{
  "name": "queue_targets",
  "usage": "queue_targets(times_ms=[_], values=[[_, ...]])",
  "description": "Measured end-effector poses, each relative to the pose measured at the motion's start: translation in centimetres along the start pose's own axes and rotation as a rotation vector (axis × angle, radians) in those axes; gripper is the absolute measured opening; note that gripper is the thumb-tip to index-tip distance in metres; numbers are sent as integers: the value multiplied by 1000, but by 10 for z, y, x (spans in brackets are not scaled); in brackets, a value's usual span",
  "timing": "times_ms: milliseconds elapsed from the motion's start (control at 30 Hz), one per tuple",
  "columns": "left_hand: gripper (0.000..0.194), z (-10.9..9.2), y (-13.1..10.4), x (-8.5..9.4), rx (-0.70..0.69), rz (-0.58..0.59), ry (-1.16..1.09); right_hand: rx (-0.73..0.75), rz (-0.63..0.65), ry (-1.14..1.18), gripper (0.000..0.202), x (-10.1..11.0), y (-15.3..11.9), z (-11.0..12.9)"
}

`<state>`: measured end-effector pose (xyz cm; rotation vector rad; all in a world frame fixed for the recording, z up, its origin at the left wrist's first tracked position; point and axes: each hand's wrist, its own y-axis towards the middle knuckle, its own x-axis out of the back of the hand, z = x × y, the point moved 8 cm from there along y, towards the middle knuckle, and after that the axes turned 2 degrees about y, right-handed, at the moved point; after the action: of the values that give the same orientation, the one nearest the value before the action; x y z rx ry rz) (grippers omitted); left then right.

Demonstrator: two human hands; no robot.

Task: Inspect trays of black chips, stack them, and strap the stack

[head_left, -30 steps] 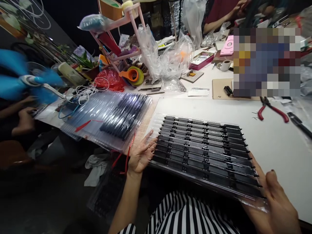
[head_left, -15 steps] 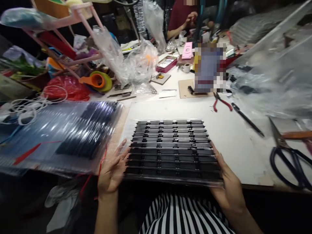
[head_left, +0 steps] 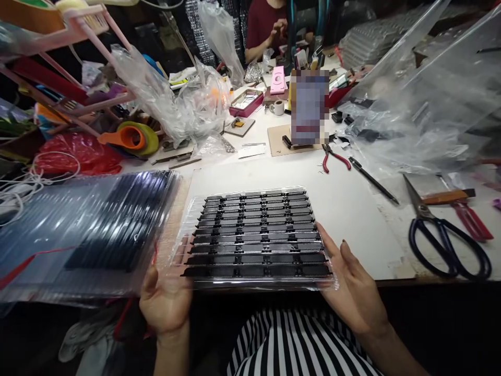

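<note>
A clear plastic tray [head_left: 189,230] filled with rows of black strips [head_left: 256,240] with fine teeth is held between my hands over the near edge of the table. My left hand [head_left: 166,297] grips its near left corner; the fingers reach under the tray and show through the plastic, while the thumb stands up outside. My right hand [head_left: 354,292] holds the right edge, fingers partly hidden beneath it and thumb raised beside it. To the left lies a stack of similar trays [head_left: 105,224] in clear plastic.
Large scissors [head_left: 450,250] and a red-handled knife [head_left: 469,219] lie on the right. A black pen [head_left: 373,180] and red pliers [head_left: 334,159] are behind the tray. Clear bags [head_left: 415,125] crowd the far right. White cables [head_left: 23,188] lie left. Across the table sits a person [head_left: 264,31].
The view has swung to the right, so the table things appear further left. The tray has tilted slightly, showing the strips' teeth. My left fingers have slid from beside the tray to under it.
</note>
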<state>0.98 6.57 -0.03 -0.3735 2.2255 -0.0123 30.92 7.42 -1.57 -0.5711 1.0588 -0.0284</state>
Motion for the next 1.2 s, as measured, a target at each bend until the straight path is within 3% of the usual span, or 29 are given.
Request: queue_targets(times_ms=[167,367,533,967,1200], values=[[59,9,-5,4,61,-31,36,11,1,44,49,1,5,-1],[75,13,-6,9,172,-40,66,12,-19,49,49,6,5,1],[72,11,-5,9,123,-88,93,31,-48,43,49,10,3,1],[75,15,-6,1,154,42,52,62,-76,-3,49,10,2,2],[78,15,-5,6,168,-4,62,79,-157,-71,50,15,0,4]])
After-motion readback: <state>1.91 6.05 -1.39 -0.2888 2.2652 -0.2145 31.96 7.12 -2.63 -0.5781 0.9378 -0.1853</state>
